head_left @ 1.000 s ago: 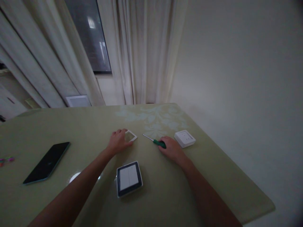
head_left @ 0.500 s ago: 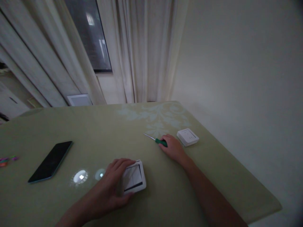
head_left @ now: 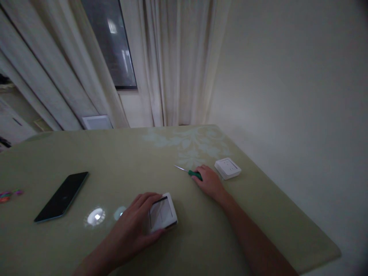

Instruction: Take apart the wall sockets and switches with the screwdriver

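Note:
My left hand (head_left: 140,220) is closed around a white wall switch (head_left: 163,213) near the front of the table, thumb on the near edge and fingers along the far side. The palm covers the switch's left part. Farther right, my right hand (head_left: 209,181) rests on the table with its fingers round the green handle of a screwdriver (head_left: 195,174). The metal shaft points left and away from me. Just beyond that hand sits a white wall socket (head_left: 228,168), face up, apart from the fingers.
A dark tablet or large phone (head_left: 62,196) lies on the left of the green-covered table (head_left: 123,157). Small colourful items (head_left: 8,194) are at the far left edge. A wall (head_left: 287,96) runs along the right side, and curtains (head_left: 181,65) hang behind.
The switch in my left hand has tilted slightly, and a dark gap now shows along its near right edge. My right hand with the screwdriver has stayed nearly still.

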### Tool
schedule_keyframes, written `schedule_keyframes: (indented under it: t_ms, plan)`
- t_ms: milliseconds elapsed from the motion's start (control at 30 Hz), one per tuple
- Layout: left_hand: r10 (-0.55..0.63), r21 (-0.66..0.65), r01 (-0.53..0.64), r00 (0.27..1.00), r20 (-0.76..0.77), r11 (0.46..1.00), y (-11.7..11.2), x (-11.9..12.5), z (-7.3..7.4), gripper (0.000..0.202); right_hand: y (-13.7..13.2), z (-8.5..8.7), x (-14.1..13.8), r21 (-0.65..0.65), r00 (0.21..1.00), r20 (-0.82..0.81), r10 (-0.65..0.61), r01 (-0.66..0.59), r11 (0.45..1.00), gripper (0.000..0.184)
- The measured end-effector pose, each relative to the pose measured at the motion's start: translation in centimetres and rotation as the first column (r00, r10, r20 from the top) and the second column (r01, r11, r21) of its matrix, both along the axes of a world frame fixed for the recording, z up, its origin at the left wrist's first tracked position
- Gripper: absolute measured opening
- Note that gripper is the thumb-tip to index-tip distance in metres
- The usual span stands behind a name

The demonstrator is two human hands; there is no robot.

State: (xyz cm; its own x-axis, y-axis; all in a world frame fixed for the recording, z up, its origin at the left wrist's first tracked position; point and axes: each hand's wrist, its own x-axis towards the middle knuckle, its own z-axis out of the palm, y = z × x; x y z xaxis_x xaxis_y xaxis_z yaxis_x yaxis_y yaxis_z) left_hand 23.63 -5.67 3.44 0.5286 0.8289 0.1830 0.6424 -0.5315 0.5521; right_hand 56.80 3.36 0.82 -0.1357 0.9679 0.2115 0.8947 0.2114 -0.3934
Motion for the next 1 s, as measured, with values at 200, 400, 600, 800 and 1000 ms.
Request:
schedule_keyframes:
  t_ms: [200, 400, 600, 800, 1000]
  plan:
    - [0.016, -0.039, -0.015, 0.999, 0.028, 0.999, -0.3, -0.4, -0.8, 0.072, 0.6, 0.2, 0.3, 0.136, 0.975, -0.161, -0.150, 0.172, 0.976, 0.028]
    - [-0.020, -0.062, 0.021, 0.999, 0.025, 0.998, 0.0, 0.0, -0.6, 0.072, 1.2, 2.6, 6.8, 0.190, 0.869, -0.235, -0.436, 0.481, 0.856, 0.028]
    - [-0.064, -0.054, 0.065, 0.998, 0.017, 0.996, 0.6, 0.8, 0.5, 0.070, 0.8, 3.4, 12.4, 0.073, 0.717, -0.218, -0.662, 0.688, 0.722, 0.031]
    - [-0.067, -0.055, 0.068, 0.998, 0.013, 0.996, 0.8, 0.8, 0.4, 0.075, 0.9, 2.7, 14.3, -0.043, 0.652, -0.248, -0.717, 0.732, 0.680, 0.037]
    - [-0.066, -0.089, 0.068, 0.997, 0.030, 0.994, 1.2, 1.4, 0.6, 0.073, 1.3, 1.9, 15.3, -0.157, 0.645, -0.319, -0.695, 0.687, 0.710, 0.038]
